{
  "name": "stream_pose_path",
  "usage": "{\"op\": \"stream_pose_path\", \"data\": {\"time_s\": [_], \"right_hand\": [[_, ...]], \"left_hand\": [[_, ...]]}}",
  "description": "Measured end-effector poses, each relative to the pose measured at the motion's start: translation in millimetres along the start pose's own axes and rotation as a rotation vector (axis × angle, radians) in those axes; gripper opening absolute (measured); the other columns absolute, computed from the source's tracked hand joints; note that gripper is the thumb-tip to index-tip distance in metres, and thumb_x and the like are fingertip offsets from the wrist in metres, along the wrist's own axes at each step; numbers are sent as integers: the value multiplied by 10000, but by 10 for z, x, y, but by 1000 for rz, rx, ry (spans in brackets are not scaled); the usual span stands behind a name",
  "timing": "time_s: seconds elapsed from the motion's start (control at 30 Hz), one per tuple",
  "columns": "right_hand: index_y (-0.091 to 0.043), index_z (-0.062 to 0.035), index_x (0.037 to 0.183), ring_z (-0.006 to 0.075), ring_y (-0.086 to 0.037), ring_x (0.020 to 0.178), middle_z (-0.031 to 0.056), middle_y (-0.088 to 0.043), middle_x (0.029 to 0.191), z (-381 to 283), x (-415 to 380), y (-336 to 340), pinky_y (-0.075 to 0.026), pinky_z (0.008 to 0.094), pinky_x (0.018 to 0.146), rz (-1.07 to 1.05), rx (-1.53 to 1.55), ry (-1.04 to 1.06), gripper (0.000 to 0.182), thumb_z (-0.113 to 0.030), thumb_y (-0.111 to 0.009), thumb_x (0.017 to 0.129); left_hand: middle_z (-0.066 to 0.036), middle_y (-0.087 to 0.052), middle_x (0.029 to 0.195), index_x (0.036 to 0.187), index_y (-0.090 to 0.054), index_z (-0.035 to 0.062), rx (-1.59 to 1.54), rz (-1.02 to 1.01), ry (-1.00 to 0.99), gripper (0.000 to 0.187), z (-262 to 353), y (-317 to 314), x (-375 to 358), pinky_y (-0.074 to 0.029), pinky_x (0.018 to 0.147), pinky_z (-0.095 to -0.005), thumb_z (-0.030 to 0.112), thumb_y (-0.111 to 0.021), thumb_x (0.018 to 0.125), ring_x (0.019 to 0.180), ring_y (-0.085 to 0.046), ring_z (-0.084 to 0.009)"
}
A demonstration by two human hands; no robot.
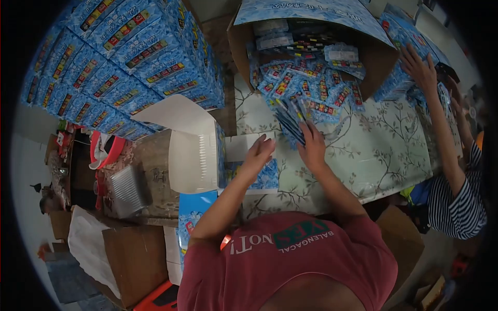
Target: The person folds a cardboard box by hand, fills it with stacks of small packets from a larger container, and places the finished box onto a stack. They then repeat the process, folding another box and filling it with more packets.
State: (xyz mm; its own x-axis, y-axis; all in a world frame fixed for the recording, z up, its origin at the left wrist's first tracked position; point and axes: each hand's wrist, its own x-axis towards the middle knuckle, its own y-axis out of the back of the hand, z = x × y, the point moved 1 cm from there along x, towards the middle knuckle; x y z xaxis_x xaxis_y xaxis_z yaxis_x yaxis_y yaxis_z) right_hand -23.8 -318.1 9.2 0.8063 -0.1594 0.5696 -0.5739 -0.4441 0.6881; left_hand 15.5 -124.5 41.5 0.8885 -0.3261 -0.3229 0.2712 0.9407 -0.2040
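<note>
My right hand is closed around a fanned bunch of slim blue packets at the near edge of a loose pile. The pile of blue packets with coloured label strips spills from a large tipped carton. My left hand is loosely bent with fingers apart, and nothing shows in it. Below that hand lies a flat blue-and-white printed box. Just left of it stands an open white-lined display box with its lid flap raised.
Stacked blue printed boxes rise at the left. A flower-patterned cloth covers the table. A co-worker's arm reaches in at the right, beside another blue carton. A clear plastic tray and a brown carton are at lower left.
</note>
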Motion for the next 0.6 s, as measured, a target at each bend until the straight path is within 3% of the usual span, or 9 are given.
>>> {"op": "stream_pose_path", "data": {"time_s": [0.03,0.13,0.2,0.23,0.27,0.33,0.37,0.5,0.6], "right_hand": [[-440,-133,1272,360,-509,1062,145,-445,1272,-101,-224,15,-429,454,869,0,-3,-10,694,-84,-714,636],[-404,-123,1311,370,-468,1135,158,-427,1322,-395,-618,139,-398,448,925,-138,1,30,771,-97,-756,627],[-444,-90,1264,365,-460,1132,162,-426,1293,-543,-675,330,-380,457,933,-283,162,137,664,-167,-742,675],[-461,-63,1260,324,-509,1107,164,-494,1245,-505,-591,416,-416,424,903,-200,407,128,599,-142,-722,726],[-461,-63,1260,324,-509,1107,164,-494,1245,-409,-561,409,-416,424,903,-202,404,128,599,-142,-722,726],[-488,-20,1218,274,-583,987,162,-574,1105,-92,-552,294,-472,372,813,-104,541,-334,477,-148,-674,798],[-539,15,1138,273,-620,816,163,-614,927,57,-509,188,-497,343,695,-74,443,-390,458,-233,-688,783],[-580,14,1068,242,-622,744,146,-620,869,33,-361,-49,-494,342,655,-265,445,-289,392,-226,-693,779],[-591,15,1028,251,-619,697,149,-622,853,-197,-283,-28,-492,340,646,-359,531,-401,378,-236,-702,769]], "left_hand": [[-100,-593,1104,1223,-471,2,-141,54,148,458,-172,-107,74,-467,859,-339,294,-601,895,977,-592,-199],[-108,-591,1119,1219,-477,6,-346,2,179,461,-205,-361,37,-482,841,-341,276,-628,877,978,-595,-213],[-117,-578,1127,1253,-420,12,-350,-68,102,503,-364,-315,52,-497,809,-334,188,-656,845,977,-593,-207],[-115,-587,1107,1230,-441,10,-301,-86,82,466,-353,-284,57,-505,793,-333,153,-649,838,951,-602,-205],[-114,-597,1086,1208,-463,8,-250,-103,60,431,-336,-257,68,-513,777,-332,118,-642,832,926,-612,-203],[-107,-613,1048,1180,-490,4,-215,-123,49,397,-356,-234,103,-518,753,-325,91,-633,820,881,-621,-191],[-104,-615,1047,1187,-487,3,-155,-122,60,405,-378,-221,136,-513,755,-319,109,-635,826,884,-618,-184],[-98,-616,1053,1206,-481,-1,-79,-54,96,431,-283,-214,150,-496,758,-306,177,-636,845,896,-604,-163],[-103,-601,1088,1222,-469,-5,39,-56,80,462,-222,-177,142,-484,772,-302,226,-631,856,940,-587,-163]]}}
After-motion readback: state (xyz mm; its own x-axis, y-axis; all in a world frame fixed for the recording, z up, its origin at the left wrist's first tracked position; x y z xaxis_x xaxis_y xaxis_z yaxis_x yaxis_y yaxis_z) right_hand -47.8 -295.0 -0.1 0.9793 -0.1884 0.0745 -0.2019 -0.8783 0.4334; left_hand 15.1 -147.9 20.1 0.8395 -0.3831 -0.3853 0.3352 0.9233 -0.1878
